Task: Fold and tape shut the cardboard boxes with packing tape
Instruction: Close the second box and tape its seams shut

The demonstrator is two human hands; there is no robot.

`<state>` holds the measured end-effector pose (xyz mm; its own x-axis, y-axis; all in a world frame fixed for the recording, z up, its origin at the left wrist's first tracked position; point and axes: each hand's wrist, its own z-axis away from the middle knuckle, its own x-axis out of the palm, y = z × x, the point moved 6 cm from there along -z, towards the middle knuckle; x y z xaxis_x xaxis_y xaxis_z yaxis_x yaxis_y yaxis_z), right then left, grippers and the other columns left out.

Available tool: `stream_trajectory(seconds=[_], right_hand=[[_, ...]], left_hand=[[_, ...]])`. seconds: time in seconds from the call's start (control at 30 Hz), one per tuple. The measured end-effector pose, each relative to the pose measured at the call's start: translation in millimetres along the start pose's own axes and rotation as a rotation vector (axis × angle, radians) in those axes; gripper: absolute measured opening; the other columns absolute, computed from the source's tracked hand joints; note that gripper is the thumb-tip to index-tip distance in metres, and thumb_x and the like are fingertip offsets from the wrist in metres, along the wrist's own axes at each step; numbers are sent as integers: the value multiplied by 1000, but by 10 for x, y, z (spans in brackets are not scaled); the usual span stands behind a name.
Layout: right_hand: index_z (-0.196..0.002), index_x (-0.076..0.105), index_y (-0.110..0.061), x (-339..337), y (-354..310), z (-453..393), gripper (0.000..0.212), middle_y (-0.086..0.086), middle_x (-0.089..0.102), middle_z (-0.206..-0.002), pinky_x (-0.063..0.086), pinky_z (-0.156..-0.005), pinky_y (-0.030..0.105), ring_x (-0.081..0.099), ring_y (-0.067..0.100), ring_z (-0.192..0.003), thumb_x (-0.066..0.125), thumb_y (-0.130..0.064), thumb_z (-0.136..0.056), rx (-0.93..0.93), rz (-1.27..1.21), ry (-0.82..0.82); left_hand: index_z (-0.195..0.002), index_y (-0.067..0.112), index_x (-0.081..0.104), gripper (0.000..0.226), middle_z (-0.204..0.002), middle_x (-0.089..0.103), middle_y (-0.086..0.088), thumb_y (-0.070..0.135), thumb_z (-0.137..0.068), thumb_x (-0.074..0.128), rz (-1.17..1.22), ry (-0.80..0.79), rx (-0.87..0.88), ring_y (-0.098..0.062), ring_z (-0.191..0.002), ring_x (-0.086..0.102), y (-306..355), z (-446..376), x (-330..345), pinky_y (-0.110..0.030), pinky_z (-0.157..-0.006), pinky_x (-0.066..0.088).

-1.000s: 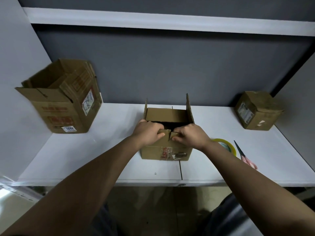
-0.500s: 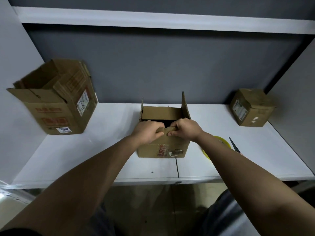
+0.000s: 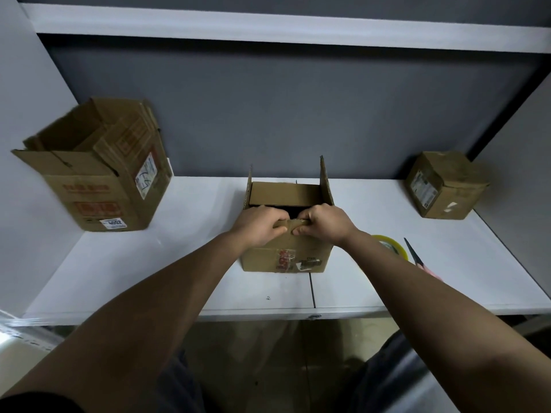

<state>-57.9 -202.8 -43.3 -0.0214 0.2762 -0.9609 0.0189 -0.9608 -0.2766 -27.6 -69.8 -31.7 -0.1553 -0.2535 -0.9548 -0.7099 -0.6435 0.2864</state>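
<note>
Mid-counter (image 3: 190,281), small box (image 3: 286,257) open, side flaps upright; left hand (image 3: 258,225) and right hand (image 3: 323,223) each grip the near flap (image 3: 289,224), likely folding it inward before taping.

The scene is dim and flat, with a cool grey cast. The white worktop (image 3: 179,263) is the brightest surface, and soft shadows lie beneath the upper shelf (image 3: 268,28). Wide-angle bending curves the edges. The near forearms look slightly soft; no glare shows.
</note>
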Motion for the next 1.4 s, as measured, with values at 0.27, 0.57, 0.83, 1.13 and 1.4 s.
stream_trajectory(seconds=[0.27,0.57,0.83,1.13,1.4], right_hand=[[-105,69,-25,-5,-60,14,27,2,72,-100,43,-75,32,63,26,-96,59,-45,-90,-43,81,77],[-105,65,-21,-85,-220,24,23,5,71,-97,38,-73,31,62,29,-94,57,-38,-92,-109,134,137],[-120,60,-20,12,-348,-62,33,7,68,-101,42,-67,32,63,28,-92,58,-34,-91,-68,262,1],[-122,49,-14,78,-358,-20,42,5,68,-98,37,-59,30,65,29,-87,57,-36,-87,-64,407,150],[-106,67,-24,-128,-94,-19,24,0,71,-103,43,-75,31,63,23,-98,63,-39,-89,7,-9,160]], left_hand=[[-105,23,62,17,-98,67,1,32,-95,52,-26,0,-41,-23,-90,61,-35,-25,-14,-29,-67,41],[-109,22,61,22,-102,66,1,35,-95,53,-62,-23,-87,-22,-93,60,-81,-18,-89,-28,-66,37],[-97,24,38,22,-85,59,2,31,-92,59,-12,-18,-118,-18,-64,51,-54,-28,-59,-30,-51,30],[-95,23,35,27,-85,54,3,29,-90,60,-32,-24,-102,-22,-70,51,-54,-53,-35,-30,-58,34],[-100,22,43,17,-88,60,2,32,-94,56,50,-3,-124,-20,-72,55,-108,-37,-62,-32,-58,38]])
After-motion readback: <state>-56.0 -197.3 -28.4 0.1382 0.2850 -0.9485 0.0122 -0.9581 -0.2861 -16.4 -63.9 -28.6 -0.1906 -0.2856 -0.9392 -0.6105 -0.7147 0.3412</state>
